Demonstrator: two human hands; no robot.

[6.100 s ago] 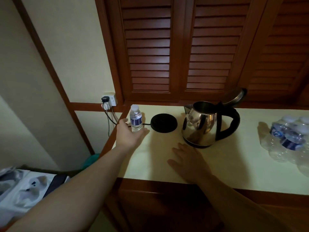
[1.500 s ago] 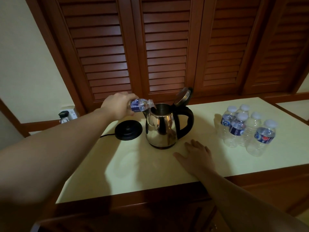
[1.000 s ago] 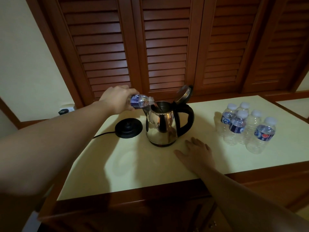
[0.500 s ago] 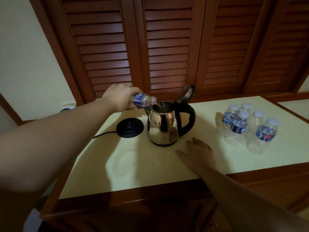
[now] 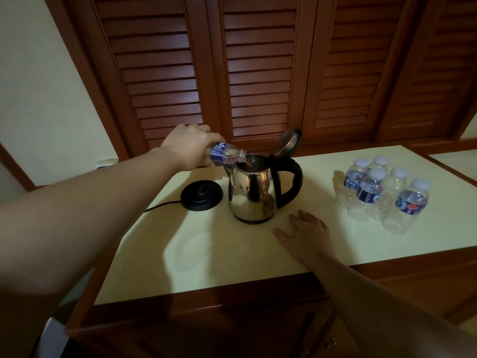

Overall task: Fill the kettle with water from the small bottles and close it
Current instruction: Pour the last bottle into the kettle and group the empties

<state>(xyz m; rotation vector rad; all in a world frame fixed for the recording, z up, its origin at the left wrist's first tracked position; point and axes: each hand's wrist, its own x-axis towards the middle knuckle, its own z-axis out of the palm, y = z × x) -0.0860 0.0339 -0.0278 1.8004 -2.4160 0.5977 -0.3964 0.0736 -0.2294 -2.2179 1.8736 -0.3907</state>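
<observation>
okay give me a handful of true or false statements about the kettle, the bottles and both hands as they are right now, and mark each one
1. The kettle's lid is open. True.
2. The left hand holds a bottle upright on the counter. False: the bottle is tipped on its side with its mouth over the opening of the kettle.
3. The right hand grips the kettle's handle. False: it lies flat on the counter, apart from the kettle.
4. The kettle sits on its black base. False: it stands on the counter beside the base.
5. A group of capped bottles stands to the right of the kettle. True.
</observation>
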